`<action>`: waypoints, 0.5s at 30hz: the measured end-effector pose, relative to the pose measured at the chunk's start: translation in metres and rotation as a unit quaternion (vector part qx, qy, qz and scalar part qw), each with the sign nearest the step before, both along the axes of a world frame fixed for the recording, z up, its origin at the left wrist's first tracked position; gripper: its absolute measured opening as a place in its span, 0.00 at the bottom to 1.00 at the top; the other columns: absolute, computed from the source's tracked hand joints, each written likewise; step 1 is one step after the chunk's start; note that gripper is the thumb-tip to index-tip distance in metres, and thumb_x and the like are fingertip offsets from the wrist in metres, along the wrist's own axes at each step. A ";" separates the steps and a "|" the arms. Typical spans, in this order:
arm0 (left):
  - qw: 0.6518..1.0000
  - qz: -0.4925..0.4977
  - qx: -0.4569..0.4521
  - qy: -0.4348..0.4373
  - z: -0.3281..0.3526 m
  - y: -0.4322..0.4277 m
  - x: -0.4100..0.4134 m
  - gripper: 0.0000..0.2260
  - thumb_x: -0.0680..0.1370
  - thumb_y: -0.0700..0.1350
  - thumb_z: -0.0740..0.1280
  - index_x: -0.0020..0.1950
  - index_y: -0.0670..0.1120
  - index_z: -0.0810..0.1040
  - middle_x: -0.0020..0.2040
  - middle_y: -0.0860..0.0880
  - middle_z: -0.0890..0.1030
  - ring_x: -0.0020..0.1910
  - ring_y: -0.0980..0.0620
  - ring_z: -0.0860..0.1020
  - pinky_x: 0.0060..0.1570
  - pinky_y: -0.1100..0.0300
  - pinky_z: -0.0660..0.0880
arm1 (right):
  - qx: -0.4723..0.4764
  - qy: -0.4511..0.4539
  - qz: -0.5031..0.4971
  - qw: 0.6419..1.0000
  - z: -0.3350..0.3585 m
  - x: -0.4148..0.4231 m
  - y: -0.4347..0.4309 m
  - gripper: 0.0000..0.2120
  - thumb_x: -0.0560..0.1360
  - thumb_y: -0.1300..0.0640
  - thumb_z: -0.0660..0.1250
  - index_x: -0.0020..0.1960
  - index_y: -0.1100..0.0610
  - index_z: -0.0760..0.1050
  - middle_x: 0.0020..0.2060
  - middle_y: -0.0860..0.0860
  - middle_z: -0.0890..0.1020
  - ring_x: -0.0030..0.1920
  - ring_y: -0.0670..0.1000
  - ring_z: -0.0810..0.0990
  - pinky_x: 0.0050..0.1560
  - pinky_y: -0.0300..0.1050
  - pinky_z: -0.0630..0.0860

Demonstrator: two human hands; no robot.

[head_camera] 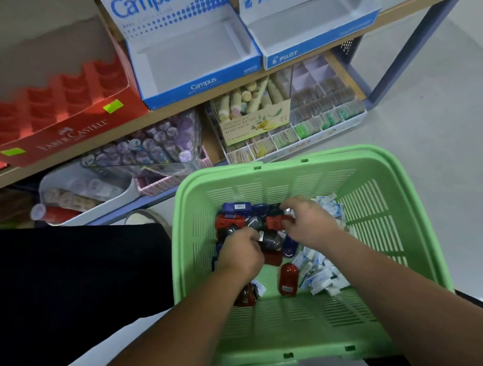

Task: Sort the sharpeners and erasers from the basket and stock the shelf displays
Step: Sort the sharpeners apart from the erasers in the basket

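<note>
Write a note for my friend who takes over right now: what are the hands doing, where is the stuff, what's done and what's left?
Left hand: curled down among the sharpeners; whether it grips one cannot be told.
Right hand: pinches a red sharpener.
Things: sharpeners on the left and erasers on the right, all in the green basket.
Done: nothing stocked; the Campus box and Pilot box show nothing inside.
Left: sort everything and fill the displays.

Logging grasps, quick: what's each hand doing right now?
Left hand: fingers curled among the sharpeners; grip cannot be told.
Right hand: pinches a red sharpener.
</note>
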State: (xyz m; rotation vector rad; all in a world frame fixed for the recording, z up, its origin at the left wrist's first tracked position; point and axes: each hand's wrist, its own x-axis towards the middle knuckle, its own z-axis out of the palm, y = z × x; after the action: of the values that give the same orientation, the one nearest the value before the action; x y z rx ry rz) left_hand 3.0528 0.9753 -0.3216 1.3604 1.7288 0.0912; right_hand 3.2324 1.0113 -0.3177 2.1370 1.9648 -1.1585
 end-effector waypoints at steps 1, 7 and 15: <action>1.000 0.004 0.015 0.011 0.002 0.003 -0.003 0.12 0.81 0.39 0.61 0.59 0.48 0.82 0.53 0.50 0.83 0.51 0.50 0.80 0.52 0.60 0.77 | 0.007 -0.028 0.039 0.999 -0.009 -0.001 -0.001 0.21 0.76 0.52 0.70 0.69 0.50 0.74 0.62 0.51 0.78 0.61 0.55 0.77 0.60 0.49 0.76; 0.998 0.013 0.066 0.011 0.007 0.015 -0.004 0.12 0.81 0.40 0.63 0.60 0.48 0.82 0.56 0.49 0.84 0.53 0.50 0.82 0.56 0.57 0.79 | 0.061 -0.171 0.188 0.965 -0.036 -0.006 0.001 0.21 0.77 0.49 0.69 0.69 0.50 0.71 0.64 0.49 0.78 0.66 0.54 0.71 0.66 0.49 0.66; 0.995 -0.005 0.082 0.048 0.002 0.033 -0.018 0.12 0.79 0.40 0.62 0.56 0.48 0.83 0.52 0.47 0.86 0.50 0.46 0.83 0.54 0.55 0.80 | -0.015 -0.030 0.193 0.981 -0.027 -0.017 -0.026 0.18 0.69 0.41 0.68 0.56 0.48 0.77 0.46 0.47 0.81 0.50 0.50 0.80 0.51 0.43 0.77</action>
State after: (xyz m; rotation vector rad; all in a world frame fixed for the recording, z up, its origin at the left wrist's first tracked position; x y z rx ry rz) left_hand 3.0347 1.0079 -0.3194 1.5133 1.8274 0.1670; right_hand 3.2154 0.9854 -0.3447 1.6468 2.1856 -1.0308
